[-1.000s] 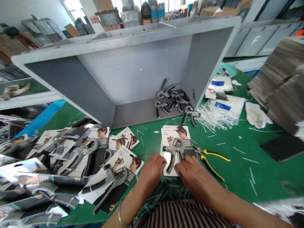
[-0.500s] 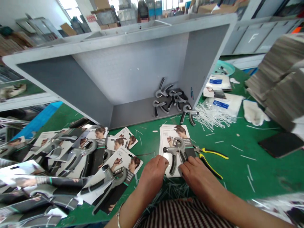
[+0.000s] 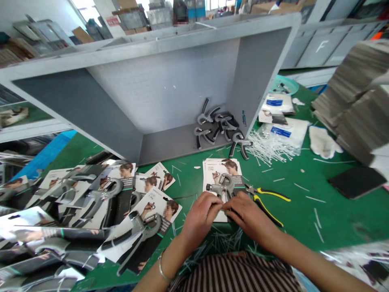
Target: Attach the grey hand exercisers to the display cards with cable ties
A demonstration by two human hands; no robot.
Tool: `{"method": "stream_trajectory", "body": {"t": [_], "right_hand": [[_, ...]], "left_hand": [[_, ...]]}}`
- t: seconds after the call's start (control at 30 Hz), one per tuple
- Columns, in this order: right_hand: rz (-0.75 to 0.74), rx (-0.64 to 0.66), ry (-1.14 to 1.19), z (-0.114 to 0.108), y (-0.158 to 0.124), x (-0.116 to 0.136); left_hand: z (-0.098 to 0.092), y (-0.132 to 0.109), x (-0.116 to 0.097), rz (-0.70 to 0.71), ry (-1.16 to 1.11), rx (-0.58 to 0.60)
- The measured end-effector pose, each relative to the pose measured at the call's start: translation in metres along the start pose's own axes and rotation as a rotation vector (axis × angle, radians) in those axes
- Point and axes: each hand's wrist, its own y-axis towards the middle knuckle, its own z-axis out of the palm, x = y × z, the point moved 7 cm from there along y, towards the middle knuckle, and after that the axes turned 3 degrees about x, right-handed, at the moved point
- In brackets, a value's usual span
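A grey hand grip (image 3: pixel 227 184) lies on a stack of printed cards (image 3: pixel 208 170) in front of me. Both my hands meet over its lower part, fingertips nearly touching. My left hand (image 3: pixel 202 213) is closed, thumb and fingers pinched at the grip's handles; what lies between them is too small to make out. My right hand (image 3: pixel 247 211) is closed too, its fingertips pinched beside the left ones, their content hidden. Pliers with yellow and black handles (image 3: pixel 267 202) lie open just right of the cards.
A large grey crate (image 3: pixel 170 93) on its side holds several hand grips (image 3: pixel 206 117). Carded grips (image 3: pixel 142 231) pile up at the left. White zip ties (image 3: pixel 270 148), plastic bags (image 3: pixel 285 132), a glove (image 3: pixel 323 142), a black phone (image 3: pixel 357 182) and a cardboard stack (image 3: pixel 355 101) are at the right.
Both hands have moved inward from the card's two sides and now meet over the grip's handles. The view has shifted slightly.
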Motion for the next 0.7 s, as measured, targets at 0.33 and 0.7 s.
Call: {"method": "stream_trajectory", "body": {"t": [0.33, 0.7], "right_hand": [[-0.030, -0.012, -0.021, -0.007, 0.004, -0.001], [0.116, -0.135, 0.169, -0.008, 0.001, -0.015]], "left_hand": [[-0.003, -0.005, 0.009, -0.024, -0.062, -0.051], [0.004, -0.002, 0.012, -0.074, -0.142, -0.066]]}}
